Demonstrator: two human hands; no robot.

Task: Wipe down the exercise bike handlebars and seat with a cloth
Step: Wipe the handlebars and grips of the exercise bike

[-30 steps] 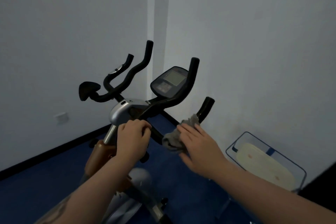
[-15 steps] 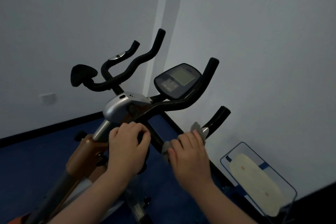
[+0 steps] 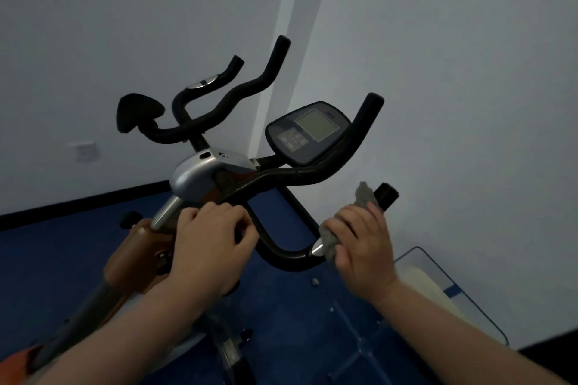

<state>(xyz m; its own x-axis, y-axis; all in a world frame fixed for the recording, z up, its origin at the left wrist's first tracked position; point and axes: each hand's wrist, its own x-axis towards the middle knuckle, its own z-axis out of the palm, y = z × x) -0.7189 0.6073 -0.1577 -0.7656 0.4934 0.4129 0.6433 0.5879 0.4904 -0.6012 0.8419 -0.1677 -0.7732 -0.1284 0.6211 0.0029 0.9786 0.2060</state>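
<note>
The exercise bike's black handlebars fill the middle of the head view, with a console between the upper bars. My right hand grips a grey cloth wrapped round the lower right handgrip, whose black end sticks out past my fingers. My left hand grips the bar at the centre, just below the silver stem cover. The seat is not in view.
White walls meet in a corner behind the bike. The floor is blue with a black skirting. A clear bin holding a pale item sits at the lower right by the wall. A wall socket is at the left.
My right hand has slid the cloth outward and up along the lower right handgrip. The view has moved closer to the handlebars. My left hand has kept its grip at the centre.
</note>
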